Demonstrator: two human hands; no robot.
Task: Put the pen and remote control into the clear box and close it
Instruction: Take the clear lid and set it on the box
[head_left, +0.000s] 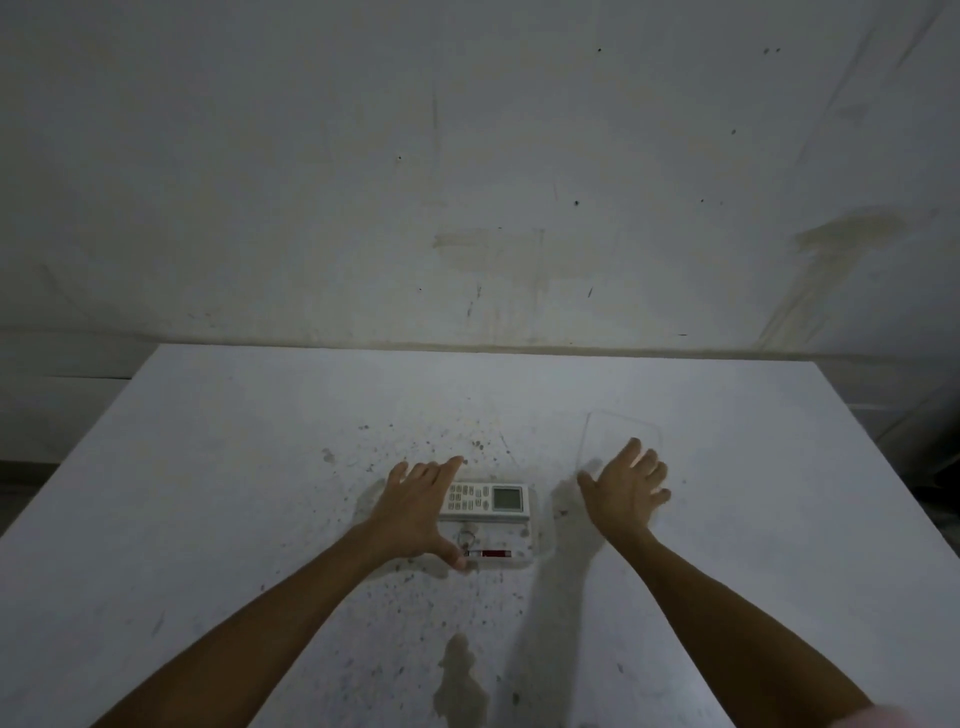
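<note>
Two hands reach over the table (208, 467): one left hand (415, 512) and one right hand (626, 491). One clear box (524, 543) sits near the middle, holding one remote control (488, 499) and one pen (491, 554). One clear lid (613, 431) lies toward the right edge.

Box (524, 545) clear plastic — remote (485, 499) matt, likely plastic — table (260, 467) speckled.
</note>
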